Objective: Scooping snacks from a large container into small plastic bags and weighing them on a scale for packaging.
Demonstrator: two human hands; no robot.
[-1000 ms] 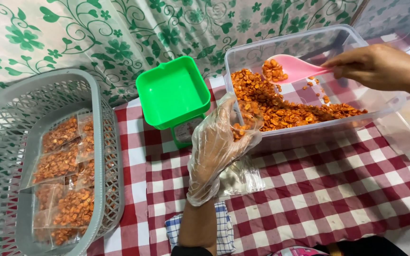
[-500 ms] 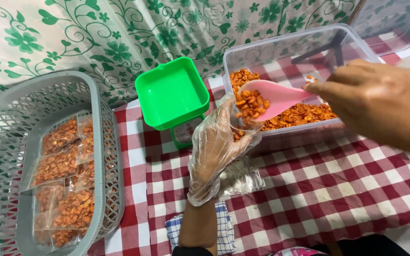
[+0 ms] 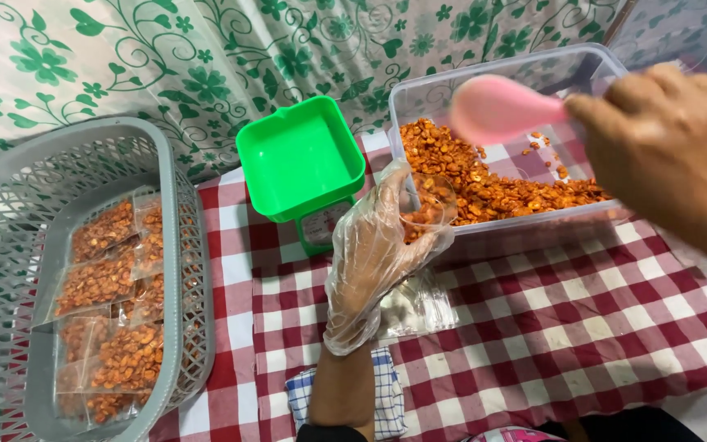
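Observation:
My left hand (image 3: 374,254), in a thin clear plastic glove, holds a small clear bag (image 3: 425,205) open at the mouth, partly filled with orange snack pieces. It hovers at the front left corner of a clear plastic tub (image 3: 501,78) that holds a heap of the same orange pieces (image 3: 493,176). My right hand (image 3: 668,151) grips the handle of a pink plastic scoop (image 3: 497,108), raised above the tub and blurred.
A green square scale pan (image 3: 300,155) stands left of the tub on a small scale. A grey mesh basket (image 3: 18,205) at the left holds several filled snack bags (image 3: 112,278). Spare clear bags (image 3: 419,307) lie on the red checked tablecloth (image 3: 566,327).
My right hand has lifted the pink scoop from the bag's mouth up over the tub. The bag in my left hand holds more orange pieces than before.

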